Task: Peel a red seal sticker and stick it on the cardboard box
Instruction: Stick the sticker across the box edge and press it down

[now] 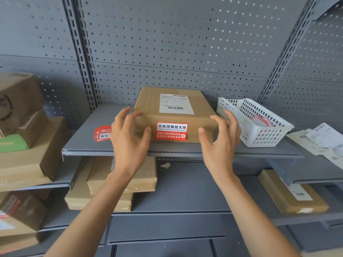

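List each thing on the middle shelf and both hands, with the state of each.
cardboard box: closed, lying flat, shipping label on top.
red seal sticker: stuck on the box's front face.
sticker stack: lying loose left of the box.
white basket: upright, stickers inside.
left hand: open, fingers spread at the box's left corner.
right hand: open, at the box's right corner.

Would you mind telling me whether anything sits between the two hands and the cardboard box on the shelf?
Nothing visible does. The left hand and right hand are open at either side of the cardboard box, with the red seal sticker already on its front face.
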Tool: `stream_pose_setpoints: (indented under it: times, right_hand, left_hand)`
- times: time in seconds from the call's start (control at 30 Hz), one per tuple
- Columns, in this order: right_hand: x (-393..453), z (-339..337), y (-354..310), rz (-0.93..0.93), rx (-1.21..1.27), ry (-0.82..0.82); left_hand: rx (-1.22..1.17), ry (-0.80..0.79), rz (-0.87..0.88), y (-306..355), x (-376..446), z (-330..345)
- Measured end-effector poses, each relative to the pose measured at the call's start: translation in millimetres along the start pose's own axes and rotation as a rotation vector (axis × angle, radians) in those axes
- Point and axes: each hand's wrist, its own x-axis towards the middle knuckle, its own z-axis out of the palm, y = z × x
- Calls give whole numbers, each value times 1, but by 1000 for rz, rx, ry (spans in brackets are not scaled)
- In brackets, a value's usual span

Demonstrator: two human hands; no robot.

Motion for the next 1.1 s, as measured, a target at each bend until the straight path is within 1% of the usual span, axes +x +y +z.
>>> stream_pose_setpoints:
  times: [0.1,0.2,0.4,0.57,0.67,0.77,0.9,1.1]
  right_hand:
    - [-3,6,-4,68,37,-147]
    - [-4,9,-6,73,78,-195]
    - [4,7,-14,77,105,-196]
    - [17,-3,-31,44,104,-139]
    - [24,-9,-41,31,86,-124]
    - [31,-16,-50,7,27,-125]
    - [38,-22,-63,-31,-138,-118]
    - [43,-25,-68,-64,-274,-122]
  left_hand:
    - [-41,-71,-27,6,-5,3]
    - [-50,-87,-24,7,-7,4]
    - [-34,-116,38,16,-5,0]
    - [-35,-69,103,28,5,-6]
    - [-53,-30,102,40,10,-10]
    - [-57,0,104,51,13,-15]
    - [-8,34,113,64,18,-18]
    - [27,27,100,70,24,-20]
